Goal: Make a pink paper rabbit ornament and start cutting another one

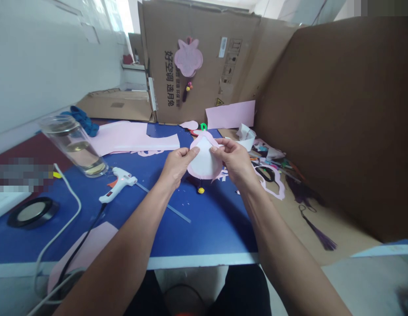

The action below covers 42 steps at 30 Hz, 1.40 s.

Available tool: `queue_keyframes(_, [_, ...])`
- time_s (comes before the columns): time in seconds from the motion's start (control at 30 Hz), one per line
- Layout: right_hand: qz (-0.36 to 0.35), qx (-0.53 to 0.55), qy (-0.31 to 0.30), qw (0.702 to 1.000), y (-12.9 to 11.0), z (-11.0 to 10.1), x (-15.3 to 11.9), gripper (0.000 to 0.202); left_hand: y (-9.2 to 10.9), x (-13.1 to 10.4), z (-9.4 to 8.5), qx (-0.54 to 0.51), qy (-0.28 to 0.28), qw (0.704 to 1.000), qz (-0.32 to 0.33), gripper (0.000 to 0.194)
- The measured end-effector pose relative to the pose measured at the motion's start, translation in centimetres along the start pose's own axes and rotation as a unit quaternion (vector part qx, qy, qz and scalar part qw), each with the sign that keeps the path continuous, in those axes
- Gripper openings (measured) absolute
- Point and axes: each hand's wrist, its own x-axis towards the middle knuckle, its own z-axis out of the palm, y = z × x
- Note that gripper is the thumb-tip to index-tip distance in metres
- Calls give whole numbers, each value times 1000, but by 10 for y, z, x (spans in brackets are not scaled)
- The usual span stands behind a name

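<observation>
Between my two hands is a teardrop-shaped paper ornament (205, 161), white in the middle with a pink border. My left hand (180, 163) grips its left edge, thumb on the white face. On the right edge, my right hand (233, 159) pinches it with the thumb in front and fingers partly behind. A green loop (204, 127) shows at the ornament's top. Below it hangs a yellow bead (201, 190) on a dark cord. The ornament is held above the blue table (204, 232).
A white glue gun (120, 184) with a long glue stick lies left, near a glass of liquid (80, 153) and black tape (33, 212). Pink sheets (131, 136) lie behind. Scraps, scissors (268, 174) and a purple tassel (322, 235) lie right. Cardboard walls (204, 26) enclose the back and right.
</observation>
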Motion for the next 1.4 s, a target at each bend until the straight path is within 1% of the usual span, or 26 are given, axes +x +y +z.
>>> queue_keyframes(0.1, [1,-1,-1,1000,-2,0,-1,54,-1,1,0,11,10,999,29,55])
queue_keyframes(0.13, [7,-2,-12,1000,-3,1,-1,56,-2,2,0,5,18,999,35,55])
queue_keyframes(0.23, [47,-18,-68,996,-5,3,-3,62,-3,5,-2,-40,54,997,39,55])
queue_keyframes(0.3, [66,-27,-85,994,-5,5,-4,64,-2,6,-3,-73,61,995,29,53])
queue_keyframes(0.4, [57,-12,-63,996,-4,5,-4,62,2,3,-3,-81,18,996,-14,50])
queue_keyframes(0.5, [37,7,-34,999,-3,3,-2,61,6,-1,0,-31,-28,997,-69,46])
queue_keyframes(0.57, [30,10,-20,999,-4,2,-2,60,6,-3,2,-17,-39,996,-83,38])
queue_keyframes(0.63, [27,10,-19,999,-5,3,-3,59,6,-4,3,-25,-35,996,-76,29])
queue_keyframes(0.7, [38,8,-33,999,-7,5,-5,59,5,-3,3,-35,-19,998,-57,24])
queue_keyframes(0.83, [74,13,-70,995,-7,11,-8,64,6,-2,2,-47,8,998,-29,22])
queue_keyframes(0.97, [86,49,-76,992,-5,16,-10,65,9,-3,2,-75,-3,996,-45,24])
queue_keyframes(1.13, [78,62,-74,992,-7,15,-10,60,13,-5,2,-81,-21,994,-70,24])
queue_keyframes(1.2, [77,67,-72,992,-7,14,-10,59,13,-5,2,-69,-26,995,-63,23])
queue_keyframes(1.3, [80,63,-71,992,-6,14,-10,57,11,-5,3,-47,-23,998,-37,22])
queue_keyframes(1.4, [90,58,-70,992,-2,15,-10,61,10,-4,3,-38,-19,999,-23,23])
